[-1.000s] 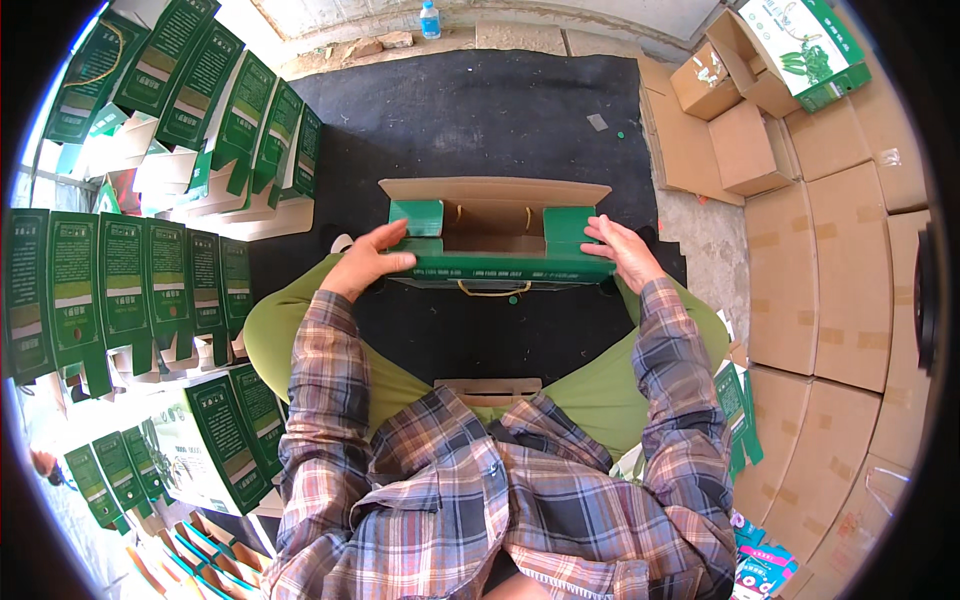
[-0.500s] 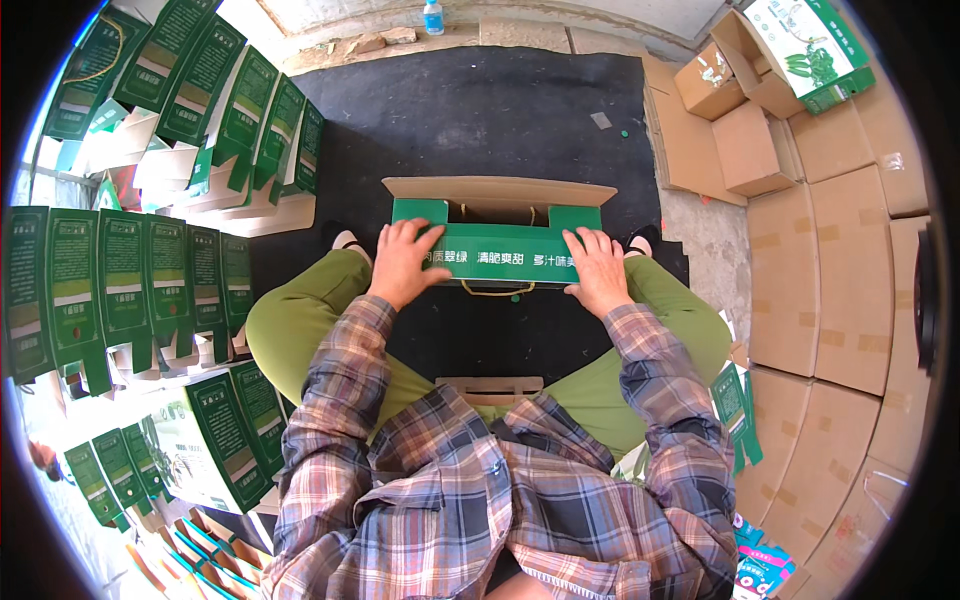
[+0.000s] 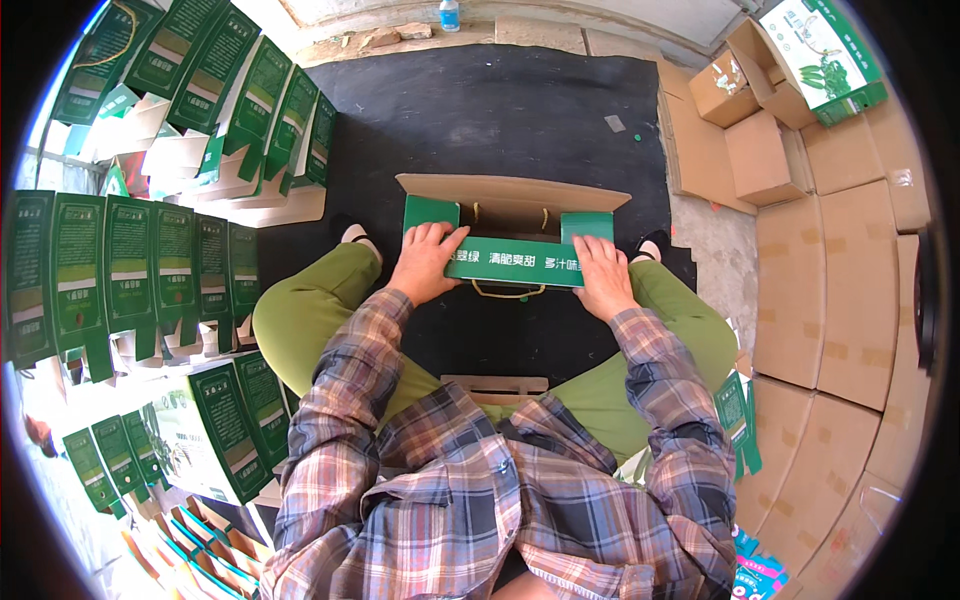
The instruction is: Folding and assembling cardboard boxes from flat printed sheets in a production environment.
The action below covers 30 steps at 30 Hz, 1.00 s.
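A green cardboard gift carton (image 3: 520, 262) with white print stands between my knees, its top open toward me. Its brown-lined far flap (image 3: 515, 190) is raised, and green end flaps stand at both sides. Cord handles show inside the opening and at the near side. My left hand (image 3: 428, 262) grips the near flap at its left end, fingers over the top edge and thumb along it. At the right end, my right hand (image 3: 604, 278) holds the same flap, its fingers laid over the edge by the right end flap.
Rows of green cartons (image 3: 128, 270) with hanging flaps stand at the left. Brown cardboard boxes (image 3: 850, 290) are stacked along the right, with a white-and-green carton (image 3: 825, 60) on top. Black sheeting (image 3: 480, 110) covers the floor; a small bottle (image 3: 449, 15) stands at the far edge.
The near flap has tipped, and the gap behind it is wider, showing more of the carton's inside and cords. Both hands keep hold of it. The whole view has shifted slightly.
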### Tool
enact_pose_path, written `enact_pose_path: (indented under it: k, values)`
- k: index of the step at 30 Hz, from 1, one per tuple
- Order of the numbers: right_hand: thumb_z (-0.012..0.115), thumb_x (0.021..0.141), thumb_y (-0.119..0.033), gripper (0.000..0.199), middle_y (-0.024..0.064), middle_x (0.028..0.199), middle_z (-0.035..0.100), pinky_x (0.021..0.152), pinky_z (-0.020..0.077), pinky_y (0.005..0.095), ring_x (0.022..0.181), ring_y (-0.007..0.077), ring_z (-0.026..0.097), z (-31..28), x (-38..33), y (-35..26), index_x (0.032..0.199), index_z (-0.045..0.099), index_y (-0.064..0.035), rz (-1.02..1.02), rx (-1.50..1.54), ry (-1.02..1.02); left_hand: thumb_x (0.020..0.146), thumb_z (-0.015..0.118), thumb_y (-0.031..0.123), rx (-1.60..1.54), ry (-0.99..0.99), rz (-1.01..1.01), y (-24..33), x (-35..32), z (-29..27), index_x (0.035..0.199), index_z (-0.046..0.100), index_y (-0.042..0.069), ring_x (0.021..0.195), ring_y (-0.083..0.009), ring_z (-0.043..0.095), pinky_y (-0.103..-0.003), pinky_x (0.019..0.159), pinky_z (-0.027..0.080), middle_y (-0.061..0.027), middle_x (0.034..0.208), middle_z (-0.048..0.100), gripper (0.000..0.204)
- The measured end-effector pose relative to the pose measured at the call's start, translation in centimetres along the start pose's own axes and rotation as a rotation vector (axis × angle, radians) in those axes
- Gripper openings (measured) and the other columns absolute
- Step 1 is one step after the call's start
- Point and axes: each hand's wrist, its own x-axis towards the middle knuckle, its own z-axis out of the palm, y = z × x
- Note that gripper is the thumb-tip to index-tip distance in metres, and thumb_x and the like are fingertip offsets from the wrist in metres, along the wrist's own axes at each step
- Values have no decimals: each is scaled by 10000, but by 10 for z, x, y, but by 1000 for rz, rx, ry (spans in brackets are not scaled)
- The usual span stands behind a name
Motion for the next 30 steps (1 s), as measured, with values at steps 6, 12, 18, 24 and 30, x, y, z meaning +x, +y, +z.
enact_pose_path:
  k: [6, 12, 18, 24, 30]
  values:
    - [762, 664, -159, 923, 96, 1472, 265, 1019, 300, 497, 1351, 298, 249, 4, -2, -3, 1424, 244, -83, 50, -47, -107, 628, 797, 308, 87, -32, 62, 13, 3, 3, 1349, 376, 62, 1150, -292, 428, -434, 1008, 304, -104, 1220, 464, 870]
    - [806, 605, -219, 1017, 128, 1468, 282, 1033, 327, 452, 1347, 316, 262, -8, 0, 2, 1435, 233, -90, 106, 19, -118, 661, 765, 302, -18, -45, 96, 18, 4, 1, 1257, 451, 17, 1084, -295, 466, -417, 937, 344, -123, 1129, 506, 731]
    - [685, 735, -134, 582, 164, 1325, 475, 1033, 328, 392, 1246, 301, 412, -54, -3, 66, 1275, 496, -26, 70, 411, 324, 662, 761, 325, -171, 120, -76, 32, -3, -33, 1247, 443, -8, 1081, -327, 450, -423, 928, 348, -151, 1123, 499, 744]
    - [570, 868, -138, 408, 85, 1293, 525, 966, 382, 357, 1193, 214, 473, -117, -45, 120, 1268, 525, -66, 397, 567, 428, 666, 770, 295, -428, 633, -325, 47, -44, -120, 1257, 417, -22, 1030, -294, 469, -411, 895, 393, -177, 1120, 474, 757]
    - [545, 897, -127, 359, 131, 1233, 567, 940, 421, 315, 1146, 208, 524, -86, -84, 204, 1240, 541, -17, 488, 623, 390, 896, 500, 130, -98, 1128, -519, 50, -213, -199, 1052, 534, 4, 724, -104, 475, -256, 621, 390, -26, 853, 551, 204]
